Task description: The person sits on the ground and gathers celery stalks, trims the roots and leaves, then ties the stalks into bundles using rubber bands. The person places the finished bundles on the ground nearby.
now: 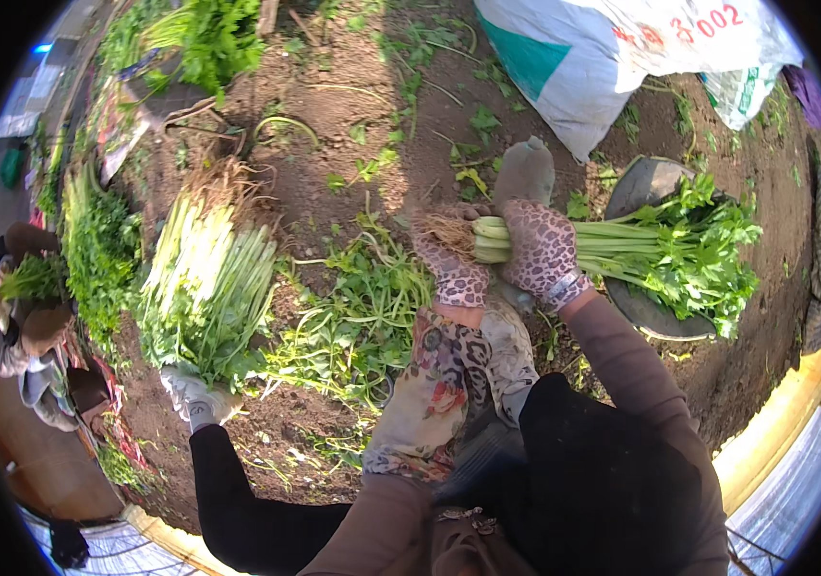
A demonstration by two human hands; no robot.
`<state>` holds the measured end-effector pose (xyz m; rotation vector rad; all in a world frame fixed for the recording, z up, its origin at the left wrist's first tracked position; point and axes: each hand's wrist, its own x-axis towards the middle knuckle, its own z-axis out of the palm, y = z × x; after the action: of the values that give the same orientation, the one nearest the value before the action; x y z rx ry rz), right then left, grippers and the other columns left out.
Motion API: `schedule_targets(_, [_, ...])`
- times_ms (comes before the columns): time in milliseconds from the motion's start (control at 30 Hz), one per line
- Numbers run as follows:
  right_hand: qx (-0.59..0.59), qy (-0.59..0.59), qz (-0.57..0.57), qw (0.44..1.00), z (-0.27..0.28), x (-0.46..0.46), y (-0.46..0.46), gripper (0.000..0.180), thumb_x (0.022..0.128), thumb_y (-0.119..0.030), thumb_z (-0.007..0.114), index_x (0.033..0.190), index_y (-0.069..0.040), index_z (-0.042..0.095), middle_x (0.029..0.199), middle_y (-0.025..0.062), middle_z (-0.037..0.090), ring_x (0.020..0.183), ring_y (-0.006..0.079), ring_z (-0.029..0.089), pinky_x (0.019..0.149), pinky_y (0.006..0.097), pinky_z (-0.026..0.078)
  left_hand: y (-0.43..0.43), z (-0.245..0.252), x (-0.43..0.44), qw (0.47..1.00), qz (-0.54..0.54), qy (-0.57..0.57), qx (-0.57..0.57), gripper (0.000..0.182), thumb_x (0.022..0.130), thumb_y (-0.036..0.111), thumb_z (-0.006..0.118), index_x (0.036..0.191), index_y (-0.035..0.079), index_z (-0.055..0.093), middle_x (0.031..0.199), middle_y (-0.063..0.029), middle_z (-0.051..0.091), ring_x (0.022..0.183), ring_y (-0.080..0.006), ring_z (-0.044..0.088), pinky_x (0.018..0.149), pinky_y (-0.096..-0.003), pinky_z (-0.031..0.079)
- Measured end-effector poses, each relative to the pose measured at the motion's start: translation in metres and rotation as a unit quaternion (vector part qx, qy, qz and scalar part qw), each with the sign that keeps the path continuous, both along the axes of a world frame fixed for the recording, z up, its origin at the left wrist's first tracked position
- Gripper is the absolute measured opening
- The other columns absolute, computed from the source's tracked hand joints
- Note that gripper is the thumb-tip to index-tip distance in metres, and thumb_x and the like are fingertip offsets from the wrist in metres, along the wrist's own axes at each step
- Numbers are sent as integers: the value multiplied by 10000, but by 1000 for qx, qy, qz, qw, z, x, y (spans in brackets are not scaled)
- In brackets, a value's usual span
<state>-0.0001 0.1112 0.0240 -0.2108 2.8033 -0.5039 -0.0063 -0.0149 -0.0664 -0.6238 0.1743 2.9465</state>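
Observation:
A bunch of celery (619, 241) lies sideways before me, its roots to the left and its leaves over a dark round pan at the right. My right hand (544, 248), in a leopard-print glove, is closed around the stalks near their base. My left hand (454, 252), gloved alike, is at the root end; the roots cover part of it, and its fingers are partly hidden, so its hold cannot be told. A floral sleeve cover is on my left forearm. Left of my hands, a large pile of celery (212, 266) lies with roots pointing away from me.
Loose leaves and thin stalks (360, 309) lie between the pile and my legs. A white woven sack (598, 65) stands at the upper right. The dark pan (652, 183) rests on soil. More celery (101, 252) lies at left, near a person (36, 324) at the far left edge.

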Motion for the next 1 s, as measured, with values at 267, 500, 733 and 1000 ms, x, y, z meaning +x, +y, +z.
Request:
schedule_targets(267, [63,2,-6,998,7,7,4,630,610,-222,857,1161,-62,598,1173,125,600,1096,286,612,920,403,506,-55,43,36,743,-44,-136,-654,390,1002,387,531,1026,26,678,869,-144,695,772,-208,659,677,-323,567])
schedule_targets(500, [71,-21,-2,997,7,0,-1,622,612,-177,824,1179,-43,604,1229,157,590,1176,322,569,953,408,492,-42,62,66,450,-49,119,-884,271,800,133,804,1048,73,714,1072,-100,653,984,-234,623,820,-367,531])
schedule_targets(733, [67,-59,24,996,13,-12,1,635,612,-208,833,1187,-56,612,1190,148,596,1167,306,574,970,405,488,-53,48,62,466,-72,167,-866,360,737,207,840,1046,79,707,1143,-140,634,978,-329,645,807,-423,532])
schedule_targets(1000, [68,-52,45,995,13,-15,8,681,610,-251,851,1213,-56,601,1210,150,583,1179,306,566,990,408,479,-53,47,39,492,-129,212,-835,252,753,155,805,972,68,715,993,-115,681,871,-305,671,757,-398,542])
